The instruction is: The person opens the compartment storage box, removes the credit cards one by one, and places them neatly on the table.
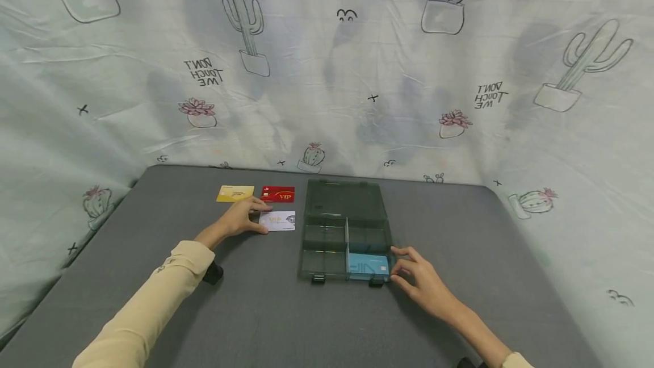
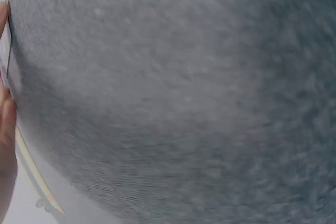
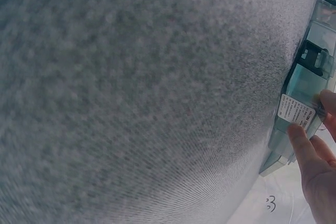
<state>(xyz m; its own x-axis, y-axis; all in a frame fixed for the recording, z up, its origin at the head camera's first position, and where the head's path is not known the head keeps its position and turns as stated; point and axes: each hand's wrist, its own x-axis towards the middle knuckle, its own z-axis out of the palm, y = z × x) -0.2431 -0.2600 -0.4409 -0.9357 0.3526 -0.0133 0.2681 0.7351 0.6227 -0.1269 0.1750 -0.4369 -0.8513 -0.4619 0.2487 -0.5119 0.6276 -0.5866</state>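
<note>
My left hand holds the left end of a white VIP card, with thumb and fingers at its edges. In the left wrist view only the fingertips and a sliver of the card show. On the right, my right hand grips the side wall of a dark clear plastic box near its front corner. The box stands with its lid laid back. A blue card lies in its front right compartment. One fingertip rests by a white label on the wall in the right wrist view.
A yellow card and a red VIP card lie behind the white one. Two black latches sit on the box's front edge. A cactus-print cloth hangs behind the grey table.
</note>
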